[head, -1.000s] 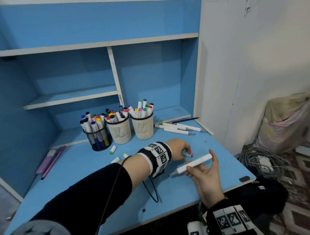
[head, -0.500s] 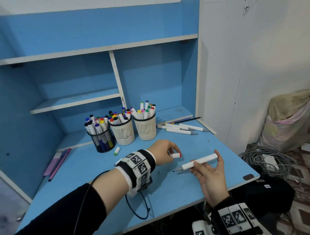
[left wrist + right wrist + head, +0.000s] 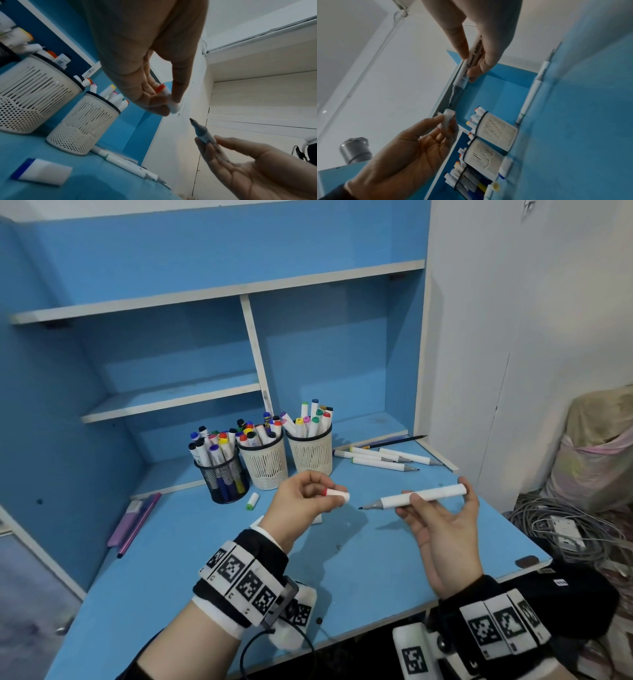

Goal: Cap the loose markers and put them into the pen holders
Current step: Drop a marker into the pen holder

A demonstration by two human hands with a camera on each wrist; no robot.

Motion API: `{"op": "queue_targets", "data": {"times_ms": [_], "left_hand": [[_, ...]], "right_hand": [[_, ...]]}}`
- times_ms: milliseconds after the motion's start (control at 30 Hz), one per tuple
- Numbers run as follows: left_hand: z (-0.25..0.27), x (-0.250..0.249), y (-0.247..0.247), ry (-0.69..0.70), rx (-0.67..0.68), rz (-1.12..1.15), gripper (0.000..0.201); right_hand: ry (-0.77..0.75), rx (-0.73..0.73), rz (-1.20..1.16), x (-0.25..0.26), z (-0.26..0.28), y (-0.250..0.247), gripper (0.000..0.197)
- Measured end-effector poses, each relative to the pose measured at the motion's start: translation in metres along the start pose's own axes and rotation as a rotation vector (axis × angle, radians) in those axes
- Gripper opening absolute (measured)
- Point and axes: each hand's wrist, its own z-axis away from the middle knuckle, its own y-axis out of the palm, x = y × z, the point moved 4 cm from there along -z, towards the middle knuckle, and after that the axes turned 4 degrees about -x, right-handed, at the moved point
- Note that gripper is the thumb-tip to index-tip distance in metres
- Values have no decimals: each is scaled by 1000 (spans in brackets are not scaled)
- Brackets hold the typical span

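Observation:
My left hand (image 3: 308, 496) pinches a white cap with a red end (image 3: 337, 494) above the blue desk (image 3: 359, 570); the same cap (image 3: 169, 98) shows between thumb and fingers in the left wrist view. My right hand (image 3: 442, 518) holds an uncapped white marker (image 3: 421, 496) level, its grey tip pointing left at the cap with a small gap between. In the right wrist view the marker (image 3: 465, 70) points down at the cap (image 3: 447, 119). Three pen holders full of capped markers stand behind: black mesh (image 3: 224, 474), cream (image 3: 265, 462), cream (image 3: 311, 451).
Several uncapped markers (image 3: 380, 460) and a dark pencil (image 3: 397, 441) lie at the desk's back right. A green-ended cap (image 3: 252, 501) lies near the black holder, a blue-ended cap (image 3: 42, 171) under my left hand. Purple pens (image 3: 135, 523) lie at left. Shelves rise behind; cables crowd the floor at right.
My left hand lifted the red-ended cap off the desk and drew back left. My right hand raised the marker, so tip and cap now face each other in the air.

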Motion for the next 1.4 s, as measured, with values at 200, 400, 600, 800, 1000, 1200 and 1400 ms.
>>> {"op": "queue_targets", "data": {"times_ms": [200, 400, 600, 800, 1000, 1200, 1400], "left_hand": [[9, -1, 7, -7, 16, 140, 21], [13, 4, 7, -18, -3, 108, 19], [17, 0, 10, -13, 24, 119, 13], [19, -5, 9, 34, 12, 80, 12], [19, -9, 1, 77, -39, 35, 14], [18, -10, -8, 81, -31, 8, 11], [13, -36, -17, 206, -53, -87, 16]], "right_hand": [[-104, 19, 55, 13, 1, 16, 74], [-113, 3, -29, 20, 5, 17, 86], [-100, 101, -14, 21, 10, 26, 96], [-42, 184, 13, 13, 17, 39, 84], [5, 160, -2, 2, 20, 49, 32], [-28, 243, 89, 7, 14, 61, 28], [-109, 512, 504, 18, 3, 81, 28]]}}
